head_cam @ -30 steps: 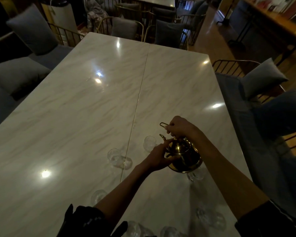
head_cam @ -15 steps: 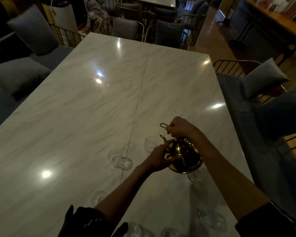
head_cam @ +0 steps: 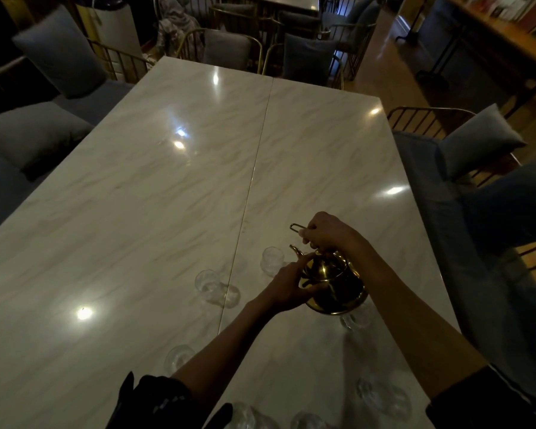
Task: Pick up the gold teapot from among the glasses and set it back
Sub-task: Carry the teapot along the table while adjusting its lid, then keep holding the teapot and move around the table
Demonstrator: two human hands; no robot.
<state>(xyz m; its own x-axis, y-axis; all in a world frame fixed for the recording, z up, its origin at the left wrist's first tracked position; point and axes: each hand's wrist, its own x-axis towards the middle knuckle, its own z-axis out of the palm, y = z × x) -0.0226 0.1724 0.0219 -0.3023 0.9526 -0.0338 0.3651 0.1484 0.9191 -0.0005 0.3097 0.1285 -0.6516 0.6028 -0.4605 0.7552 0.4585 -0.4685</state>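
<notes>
The gold teapot (head_cam: 334, 281) is held just above the marble table (head_cam: 167, 196), ringed by clear glasses (head_cam: 273, 260), with one glass (head_cam: 355, 318) partly hidden under its base. Its wire handle (head_cam: 296, 228) is gripped from above by the right hand (head_cam: 325, 232), fingers curled tight round it. The body is steadied by the left hand (head_cam: 288, 287), fingers wrapped against its near side below the spout (head_cam: 296, 250), which is pointed away to the left. The pot hangs directly beneath the right fist, so a straight descent is judged to be called for. Against the earlier frames almost nothing is changed: both grips are kept, the pot barely shifted.
</notes>
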